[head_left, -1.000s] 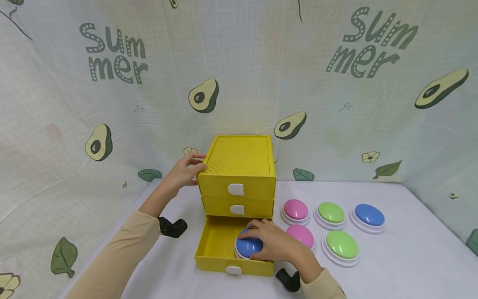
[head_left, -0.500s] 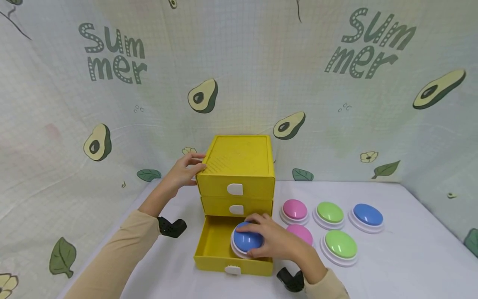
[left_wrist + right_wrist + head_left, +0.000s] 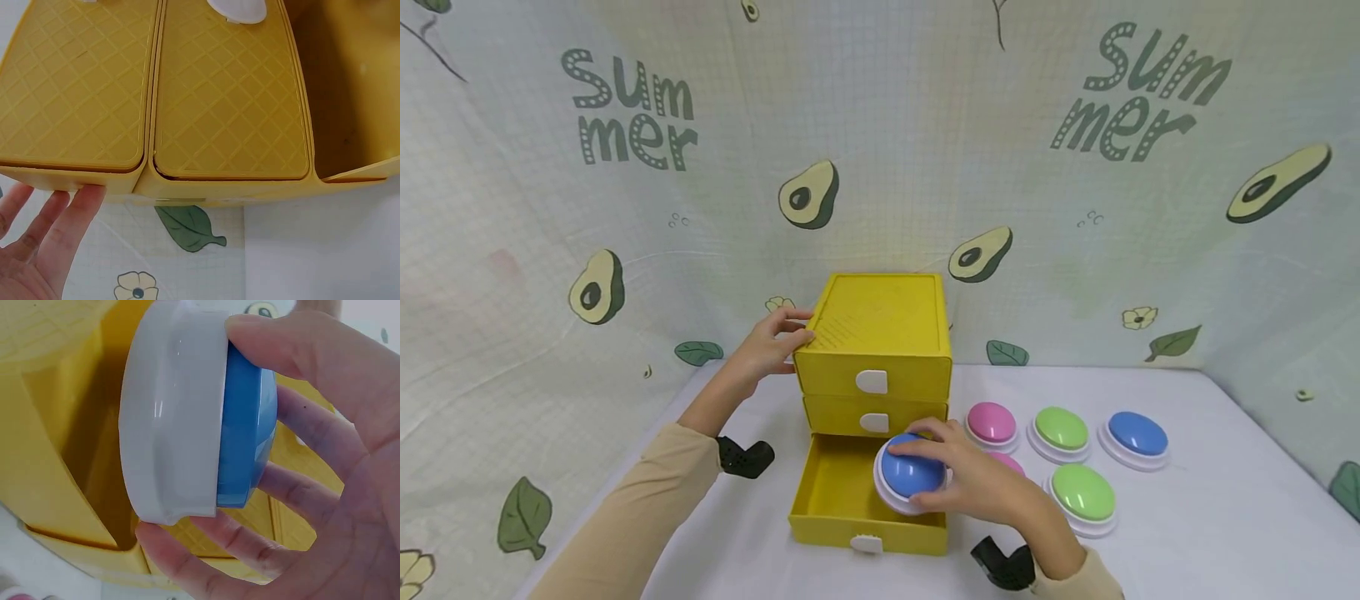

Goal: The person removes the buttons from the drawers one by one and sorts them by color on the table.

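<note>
My right hand grips a blue button with a white base, thumb on one side and fingers round the other. It is held tilted over the right part of the pulled-out bottom drawer. In the right wrist view the white base faces the yellow drawer wall. My left hand rests against the left side of the yellow drawer cabinet, near its top edge. The left wrist view has its fairly straight fingers touching that side. The two upper drawers are pushed in.
Right of the cabinet, on the white table, stand more buttons: a pink one, two green ones and a blue one. A second pink button is mostly hidden behind my right hand. A printed cloth hangs behind.
My right hand has lifted the blue button from the drawer floor, tilted it and shifted it slightly right. My left hand has stayed against the cabinet.
</note>
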`<action>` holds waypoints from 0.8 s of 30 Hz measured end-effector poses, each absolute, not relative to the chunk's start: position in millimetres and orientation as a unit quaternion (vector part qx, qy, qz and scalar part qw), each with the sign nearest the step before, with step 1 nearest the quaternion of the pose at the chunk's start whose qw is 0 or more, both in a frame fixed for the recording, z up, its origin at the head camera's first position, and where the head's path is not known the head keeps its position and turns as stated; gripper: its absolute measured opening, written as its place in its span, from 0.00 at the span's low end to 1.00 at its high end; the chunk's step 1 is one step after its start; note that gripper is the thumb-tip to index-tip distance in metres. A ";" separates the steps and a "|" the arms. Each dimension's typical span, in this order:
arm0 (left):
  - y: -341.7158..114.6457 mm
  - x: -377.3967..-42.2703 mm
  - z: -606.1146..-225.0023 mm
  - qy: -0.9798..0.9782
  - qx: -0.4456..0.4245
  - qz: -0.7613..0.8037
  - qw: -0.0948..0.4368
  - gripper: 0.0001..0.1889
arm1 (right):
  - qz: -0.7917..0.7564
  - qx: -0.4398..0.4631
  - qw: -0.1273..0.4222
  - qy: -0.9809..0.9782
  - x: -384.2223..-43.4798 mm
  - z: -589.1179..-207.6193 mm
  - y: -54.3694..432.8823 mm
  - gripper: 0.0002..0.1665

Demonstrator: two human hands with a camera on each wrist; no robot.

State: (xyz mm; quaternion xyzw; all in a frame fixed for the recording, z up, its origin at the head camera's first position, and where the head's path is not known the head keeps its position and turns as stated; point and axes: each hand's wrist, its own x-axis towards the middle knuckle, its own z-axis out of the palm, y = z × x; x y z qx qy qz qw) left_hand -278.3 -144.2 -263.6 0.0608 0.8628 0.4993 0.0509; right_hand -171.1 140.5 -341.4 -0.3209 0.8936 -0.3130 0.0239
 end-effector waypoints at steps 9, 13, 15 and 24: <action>-144.8 -279.1 -263.7 0.866 0.063 0.493 0.048 0.25 | -0.319 -0.299 0.007 0.899 -162.6 -334.0 157.0 0.28; -143.7 -279.1 -263.1 0.867 0.056 0.492 0.049 0.25 | -0.315 -0.296 -0.003 0.902 -158.9 -333.7 166.7 0.28; -143.9 -279.3 -263.5 0.868 0.056 0.491 0.049 0.25 | -0.310 -0.295 -0.013 0.904 -157.1 -334.9 172.1 0.28; -143.9 -278.4 -263.9 0.868 0.061 0.489 0.050 0.25 | -0.313 -0.233 -0.030 0.920 -147.9 -335.9 201.2 0.30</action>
